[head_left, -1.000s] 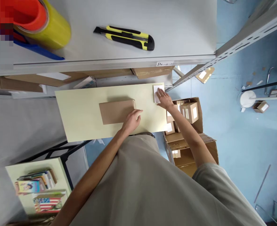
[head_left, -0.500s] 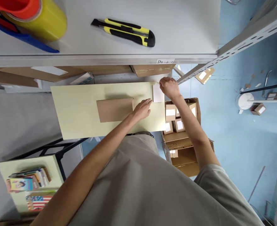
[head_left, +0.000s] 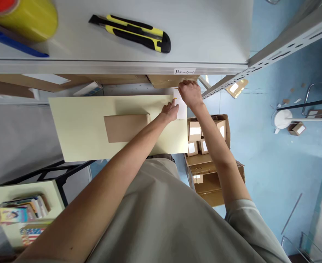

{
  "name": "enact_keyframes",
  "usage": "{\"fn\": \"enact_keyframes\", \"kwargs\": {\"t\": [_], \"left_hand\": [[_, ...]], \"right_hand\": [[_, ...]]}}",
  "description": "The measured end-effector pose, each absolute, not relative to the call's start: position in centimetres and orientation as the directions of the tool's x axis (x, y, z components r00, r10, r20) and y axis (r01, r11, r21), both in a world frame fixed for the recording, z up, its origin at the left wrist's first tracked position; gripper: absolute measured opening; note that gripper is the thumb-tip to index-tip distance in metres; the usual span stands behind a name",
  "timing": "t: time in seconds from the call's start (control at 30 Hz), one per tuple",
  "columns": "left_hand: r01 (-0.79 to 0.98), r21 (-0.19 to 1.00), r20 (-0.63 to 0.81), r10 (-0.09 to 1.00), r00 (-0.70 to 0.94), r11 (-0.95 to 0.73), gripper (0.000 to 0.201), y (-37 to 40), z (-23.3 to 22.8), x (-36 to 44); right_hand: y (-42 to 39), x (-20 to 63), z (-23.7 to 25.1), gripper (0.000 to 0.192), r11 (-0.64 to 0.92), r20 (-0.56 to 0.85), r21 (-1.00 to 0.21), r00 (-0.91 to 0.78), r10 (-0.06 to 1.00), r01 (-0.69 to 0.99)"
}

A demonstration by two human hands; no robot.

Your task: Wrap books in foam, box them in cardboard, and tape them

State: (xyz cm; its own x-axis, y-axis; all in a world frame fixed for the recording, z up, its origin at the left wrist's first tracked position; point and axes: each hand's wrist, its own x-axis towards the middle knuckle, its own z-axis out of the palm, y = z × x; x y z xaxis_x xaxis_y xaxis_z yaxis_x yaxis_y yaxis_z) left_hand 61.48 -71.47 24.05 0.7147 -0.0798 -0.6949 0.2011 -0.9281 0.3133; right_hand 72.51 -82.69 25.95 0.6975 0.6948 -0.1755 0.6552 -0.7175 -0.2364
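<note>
A white sheet of paper (head_left: 181,111) lies at the right end of a pale yellow tabletop (head_left: 79,128). My right hand (head_left: 190,94) is closed at the sheet's upper edge, its fingertips mostly hidden by the knuckles. A thin orange-yellow sliver shows just left of that hand. My left hand (head_left: 170,110) touches the sheet's left edge with bent fingers, and a small yellow bit shows at its fingertip. What these fingers pinch is too small to make out. A plain brown cardboard box (head_left: 126,128) rests left of my hands, partly behind my left forearm.
Above the tabletop, a grey shelf (head_left: 210,33) carries a black-and-yellow utility knife (head_left: 133,32) and a yellow tape roll (head_left: 37,22). An open carton (head_left: 228,128) of small labelled boxes stands at right, near a metal shelf post (head_left: 281,47). Books (head_left: 26,210) sit lower left.
My left hand has moved up and right, from beside the sheet onto its left edge. My right hand stays at the sheet's upper end. The whole view has shifted slightly.
</note>
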Motion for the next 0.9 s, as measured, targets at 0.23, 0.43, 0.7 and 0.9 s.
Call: {"fn": "enact_keyframes", "kwargs": {"t": [0.23, 0.43, 0.7, 0.9], "left_hand": [[0.205, 0.271, -0.725, -0.059, 0.686, -0.94, 0.075, -71.9, 23.0, 62.1], [0.246, 0.271, -0.739, -0.038, 0.672, -0.93, 0.077, -72.3, 22.9, 62.5], [0.264, 0.26, -0.749, -0.022, 0.663, -0.929, 0.083, -72.3, 22.8, 63.6], [0.285, 0.252, -0.74, 0.006, 0.673, -0.925, 0.096, -73.6, 22.0, 64.1]], "right_hand": [[-82.6, 73.1, 26.6, 0.038, -0.731, -0.187, -0.242, 0.709, 0.68, 0.637], [-82.7, 73.3, 26.3, 0.038, -0.733, -0.182, -0.26, 0.714, 0.676, 0.628], [-83.9, 74.2, 25.6, 0.043, -0.75, -0.126, -0.328, 0.76, 0.638, 0.575], [-85.3, 74.0, 25.9, 0.048, -0.773, -0.159, -0.378, 0.787, 0.596, 0.51]]}}
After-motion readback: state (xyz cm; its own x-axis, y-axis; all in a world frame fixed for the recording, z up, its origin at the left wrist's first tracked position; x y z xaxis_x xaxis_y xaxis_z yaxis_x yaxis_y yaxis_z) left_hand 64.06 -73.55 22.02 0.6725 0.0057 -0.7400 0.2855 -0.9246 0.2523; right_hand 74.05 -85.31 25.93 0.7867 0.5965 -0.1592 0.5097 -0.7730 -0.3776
